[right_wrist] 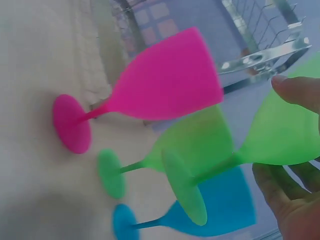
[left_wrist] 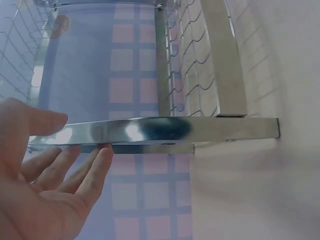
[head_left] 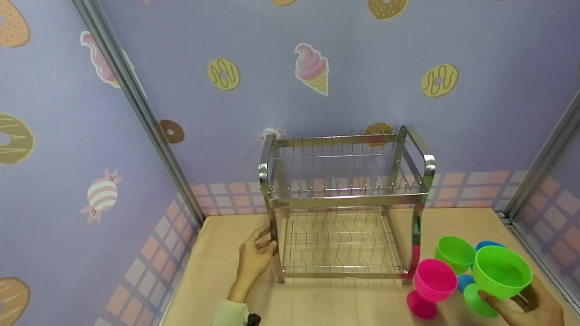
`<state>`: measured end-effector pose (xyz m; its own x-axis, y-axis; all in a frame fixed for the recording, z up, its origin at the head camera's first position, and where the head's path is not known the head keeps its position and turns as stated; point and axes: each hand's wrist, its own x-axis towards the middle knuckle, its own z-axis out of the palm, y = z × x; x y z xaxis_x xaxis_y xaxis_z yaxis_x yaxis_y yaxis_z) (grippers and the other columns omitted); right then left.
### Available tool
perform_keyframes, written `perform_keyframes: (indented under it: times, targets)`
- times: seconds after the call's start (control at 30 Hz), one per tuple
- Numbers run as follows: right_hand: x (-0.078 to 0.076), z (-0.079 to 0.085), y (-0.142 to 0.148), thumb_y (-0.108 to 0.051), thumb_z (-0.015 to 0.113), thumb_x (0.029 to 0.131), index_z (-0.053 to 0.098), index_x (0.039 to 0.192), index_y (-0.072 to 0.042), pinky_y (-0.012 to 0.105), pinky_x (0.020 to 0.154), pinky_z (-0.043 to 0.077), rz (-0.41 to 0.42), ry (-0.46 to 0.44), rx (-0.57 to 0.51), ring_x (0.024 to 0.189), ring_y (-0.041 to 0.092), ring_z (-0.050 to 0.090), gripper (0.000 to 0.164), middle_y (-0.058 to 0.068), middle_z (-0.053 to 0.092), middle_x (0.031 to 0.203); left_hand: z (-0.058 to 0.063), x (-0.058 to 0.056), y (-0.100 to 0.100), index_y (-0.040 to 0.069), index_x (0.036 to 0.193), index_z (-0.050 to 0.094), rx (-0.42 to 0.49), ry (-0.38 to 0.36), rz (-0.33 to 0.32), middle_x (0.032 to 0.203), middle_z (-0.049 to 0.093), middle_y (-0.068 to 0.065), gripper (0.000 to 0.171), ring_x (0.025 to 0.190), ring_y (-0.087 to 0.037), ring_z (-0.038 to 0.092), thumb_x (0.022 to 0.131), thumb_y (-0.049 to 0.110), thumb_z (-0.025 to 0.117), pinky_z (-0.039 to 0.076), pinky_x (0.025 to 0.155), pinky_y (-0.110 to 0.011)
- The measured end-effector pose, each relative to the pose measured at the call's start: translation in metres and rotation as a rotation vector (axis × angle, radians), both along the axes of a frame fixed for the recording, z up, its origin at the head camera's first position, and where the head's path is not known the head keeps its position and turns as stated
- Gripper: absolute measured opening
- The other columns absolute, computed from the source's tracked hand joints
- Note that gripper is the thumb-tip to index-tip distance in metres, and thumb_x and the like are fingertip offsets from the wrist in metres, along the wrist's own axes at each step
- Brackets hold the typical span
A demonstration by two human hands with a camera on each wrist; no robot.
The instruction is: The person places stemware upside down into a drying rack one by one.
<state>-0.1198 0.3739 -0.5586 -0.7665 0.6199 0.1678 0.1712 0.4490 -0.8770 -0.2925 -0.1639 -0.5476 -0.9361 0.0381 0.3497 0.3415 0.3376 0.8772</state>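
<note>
A two-tier metal dish rack [head_left: 349,200] stands before the back wall. At its left front post my left hand [head_left: 253,258] holds on, the thumb on one side and the fingers on the other; the post [left_wrist: 215,129] crosses the left wrist view. By the bowl, my right hand [head_left: 541,308] grips a bright green goblet [head_left: 498,276], and its foot [right_wrist: 185,187] hangs clear of the table in the right wrist view. Close by, a pink goblet [head_left: 435,283], another green goblet [head_left: 453,254] and a blue goblet [right_wrist: 220,200], partly hidden, stand upright.
Beneath everything lies a light wood-coloured tabletop [head_left: 344,303]. Patterned walls [head_left: 362,90] enclose it at the back and sides, with metal corner posts [head_left: 149,122]. The goblets cluster just right of the rack's front right leg [head_left: 415,244].
</note>
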Motion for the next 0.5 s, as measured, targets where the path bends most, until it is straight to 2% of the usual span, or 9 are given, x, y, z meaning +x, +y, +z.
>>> perform_keyframes:
  times: [0.07,0.13,0.3,0.5]
  targets:
    - [0.002,0.011,-0.002,-0.012,0.100,0.073,0.055,0.154,-0.014,0.013,0.094,0.058,0.066,0.111,0.072,0.104,-0.016,0.056,0.093,-0.015,0.064,0.127,0.006,0.005,-0.004,-0.004,0.143,0.059,-0.017,-0.003,-0.010,0.144,0.061,-0.031,0.047,0.117,-0.051,0.071,0.098,0.001,0.073,0.063,0.098,-0.050]
    - [0.003,0.020,-0.005,-0.002,0.100,0.069,0.057,0.152,-0.011,-0.001,0.084,0.050,0.138,0.209,0.152,0.106,-0.017,0.058,0.094,-0.024,0.062,0.125,0.013,0.010,-0.006,-0.002,0.143,0.060,-0.027,-0.005,-0.013,0.146,0.060,-0.030,0.046,0.120,-0.051,0.069,0.099,0.004,0.073,0.062,0.100,-0.052]
    - [0.002,0.040,-0.015,0.004,0.102,0.060,0.060,0.150,-0.008,-0.004,0.088,0.045,0.262,0.318,0.301,0.111,-0.018,0.055,0.100,-0.030,0.056,0.131,0.032,0.019,-0.004,0.002,0.141,0.063,-0.024,0.008,-0.007,0.146,0.062,-0.026,0.046,0.121,-0.050,0.070,0.098,0.010,0.077,0.062,0.102,-0.054]
    - [-0.010,0.060,-0.031,0.006,0.105,0.049,0.062,0.149,-0.011,-0.005,0.092,0.040,0.382,0.389,0.446,0.112,-0.018,0.050,0.110,-0.026,0.056,0.132,0.050,0.032,0.008,0.005,0.142,0.064,-0.080,0.054,-0.045,0.145,0.065,-0.020,0.049,0.121,-0.046,0.071,0.097,0.017,0.080,0.061,0.103,-0.056]
